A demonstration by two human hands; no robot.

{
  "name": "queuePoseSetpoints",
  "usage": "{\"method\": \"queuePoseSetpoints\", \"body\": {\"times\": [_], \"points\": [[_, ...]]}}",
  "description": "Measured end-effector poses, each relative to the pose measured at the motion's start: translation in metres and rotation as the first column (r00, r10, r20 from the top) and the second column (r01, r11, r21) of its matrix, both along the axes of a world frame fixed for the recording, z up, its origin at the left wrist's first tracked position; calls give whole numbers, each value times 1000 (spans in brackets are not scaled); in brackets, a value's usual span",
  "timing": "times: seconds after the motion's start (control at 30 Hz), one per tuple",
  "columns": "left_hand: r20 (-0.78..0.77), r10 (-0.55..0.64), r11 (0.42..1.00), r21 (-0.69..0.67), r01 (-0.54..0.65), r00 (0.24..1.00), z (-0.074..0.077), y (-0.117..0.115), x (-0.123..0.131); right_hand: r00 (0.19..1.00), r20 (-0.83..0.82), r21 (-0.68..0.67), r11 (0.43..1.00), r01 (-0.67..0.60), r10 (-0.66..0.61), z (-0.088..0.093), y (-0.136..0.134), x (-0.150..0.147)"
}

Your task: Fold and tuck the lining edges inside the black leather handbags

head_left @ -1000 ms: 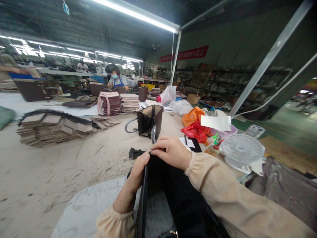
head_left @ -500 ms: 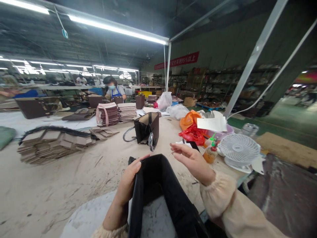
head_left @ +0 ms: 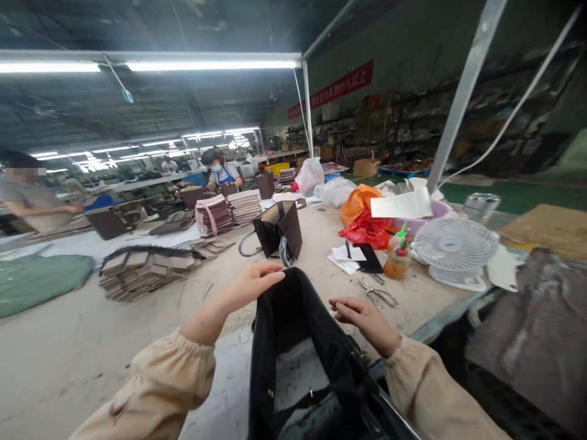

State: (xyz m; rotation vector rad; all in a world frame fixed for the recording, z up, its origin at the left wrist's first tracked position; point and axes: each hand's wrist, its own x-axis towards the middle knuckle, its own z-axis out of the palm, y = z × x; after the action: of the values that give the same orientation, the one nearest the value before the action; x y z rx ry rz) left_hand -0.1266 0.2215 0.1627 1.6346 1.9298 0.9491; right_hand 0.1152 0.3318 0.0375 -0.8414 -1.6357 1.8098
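A black bag (head_left: 316, 299) stands in front of me with its mouth facing up and a pale, marked surface showing inside. Small gold-coloured fittings are visible on it. My left hand (head_left: 252, 284) is closed over the far left corner of its rim. On the right side, my right hand (head_left: 362, 318) hovers close to the bag's wall, fingers loosely bent and apart, with nothing in them. Just beyond the bag sits a dark brown handbag (head_left: 293, 229) with wrapped handles. Metal snips (head_left: 378, 294) lie on the table to the right of it.
Stacked brown-grey pieces (head_left: 147, 269) and a green cloth (head_left: 46, 278) are at left. A phone (head_left: 369, 258), an amber bottle (head_left: 395, 266), red plastic (head_left: 367, 232) and a white fan (head_left: 454, 244) occupy the right. Co-workers are at the tables behind.
My view has turned left. My left hand has shifted onto the top of the bag's far rim, and my right hand has come down beside its right wall. More of the bag's near part shows.
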Motion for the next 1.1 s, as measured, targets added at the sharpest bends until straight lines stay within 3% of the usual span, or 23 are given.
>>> {"method": "queuePoseSetpoints", "body": {"times": [0.1, 0.2, 0.33, 0.47, 0.53, 0.63, 0.7, 0.73, 0.8, 0.9, 0.97, 1.1], "points": [[-194, -80, 991, -120, 58, 978, 7, 15, 8, 999, 24, -55, 998, -21, 23, -26, 8, 6], [-366, -47, 983, -180, -22, 929, 9, 25, 12, 992, 74, 9, 995, -104, 103, -45, 13, 13], [-456, 1, 982, -168, -87, 890, 6, 31, 14, 962, 185, 192, 952, -237, 202, -52, 10, 20], [-464, 29, 985, -135, -103, 886, 5, 32, 16, 918, 204, 261, 885, -386, 340, -51, 2, 22], [-377, 37, 978, -176, -111, 926, 4, 29, 14, 902, 212, 263, 866, -424, 377, -52, 2, 22], [-7, 72, 962, -265, -71, 997, 7, 18, 5, 909, 198, 213, 889, -406, 368, -57, 5, 22], [227, 139, 960, -270, -75, 964, 13, 8, -4, 912, 199, 173, 903, -393, 358, -59, 8, 22], [265, 183, 958, -266, -110, 947, 17, 2, -8, 911, 206, 167, 905, -392, 356, -60, 10, 22], [154, 235, 944, -270, -188, 960, 25, -9, -13, 912, 209, 184, 901, -392, 354, -61, 11, 22], [-221, 84, 927, -339, -157, 972, 35, -21, -9, 911, 193, 241, 882, -405, 366, -59, 12, 22], [-399, -40, 913, -387, -129, 916, 38, -24, -1, 901, 198, 266, 863, -429, 386, -57, 11, 22], [-624, -84, 916, -355, -187, 777, 35, -18, 15, 897, 241, 352, 828, -436, 370, -58, 7, 23]]}}
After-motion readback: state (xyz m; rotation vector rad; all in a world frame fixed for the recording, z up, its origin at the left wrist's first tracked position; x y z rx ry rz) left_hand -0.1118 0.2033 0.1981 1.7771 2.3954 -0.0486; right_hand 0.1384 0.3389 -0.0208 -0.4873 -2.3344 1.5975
